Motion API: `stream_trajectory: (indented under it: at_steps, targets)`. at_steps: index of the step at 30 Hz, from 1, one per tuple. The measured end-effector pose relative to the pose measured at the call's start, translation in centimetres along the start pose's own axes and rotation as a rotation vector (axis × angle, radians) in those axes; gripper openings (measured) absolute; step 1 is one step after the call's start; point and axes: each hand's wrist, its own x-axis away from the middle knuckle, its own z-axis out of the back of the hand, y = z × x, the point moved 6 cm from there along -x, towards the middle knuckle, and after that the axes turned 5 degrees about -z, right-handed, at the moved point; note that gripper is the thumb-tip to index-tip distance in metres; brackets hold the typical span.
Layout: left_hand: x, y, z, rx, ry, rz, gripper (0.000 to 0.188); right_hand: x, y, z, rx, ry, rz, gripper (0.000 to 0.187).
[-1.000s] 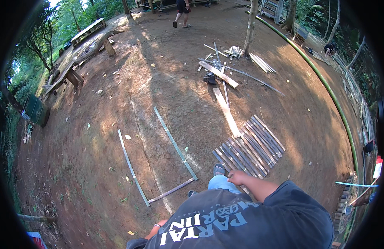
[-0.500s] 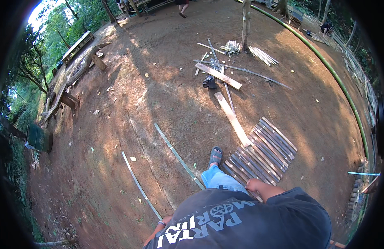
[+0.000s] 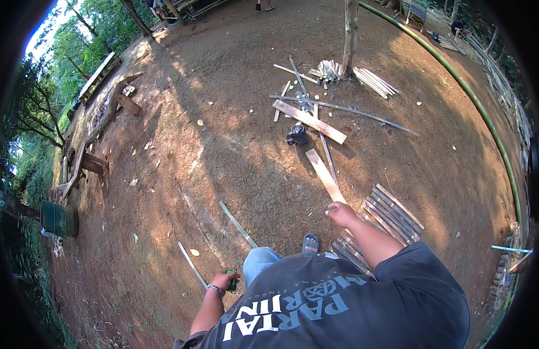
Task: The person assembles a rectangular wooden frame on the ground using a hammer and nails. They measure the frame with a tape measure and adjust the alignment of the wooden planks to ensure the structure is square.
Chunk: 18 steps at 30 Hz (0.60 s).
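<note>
The right hand (image 3: 341,214) curls, whether empty I cannot tell; the left hand (image 3: 223,280) grips. Slats (image 3: 393,216) lie near the right, a plank (image 3: 323,174) beyond it, a strip (image 3: 191,264) near the left, which holds a green item (image 3: 232,284).

A: Left hand?
B: I've got the left hand (image 3: 225,278) low beside the body, closed around a small green object (image 3: 231,281). Bracelet (image 3: 216,288) on that wrist.
A: Right?
B: Right hand (image 3: 342,215) reaches forward, fingers curled, overlapping the near end of a pale plank (image 3: 324,175). Can't tell if they touch.
A: Ground?
B: I see dark slats (image 3: 392,214) in a row by the right forearm (image 3: 372,241), two thin strips (image 3: 238,224) left of them, a black bag (image 3: 296,135) farther out, tree trunk (image 3: 349,35) beyond.
</note>
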Motion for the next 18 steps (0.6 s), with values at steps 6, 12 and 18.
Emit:
stream_trajectory:
  at_steps: [6, 12, 18]
  targets:
    - [-6.5, 5.5, 2.3, -0.498, -0.019, -0.014, 0.045, -0.8, 8.4, -1.8, 0.745, -0.391, -0.129, 0.047]
    - [-17.5, 6.5, 10.5, -0.817, -0.227, -0.089, 0.051, -3.3, 9.9, -0.5, 0.460, -0.128, -0.383, 0.048]
    - [-34.0, 18.4, 17.6, -1.360, -0.627, -0.607, 0.058, -12.4, 0.2, -2.1, 0.123, 0.081, -0.201, 0.049]
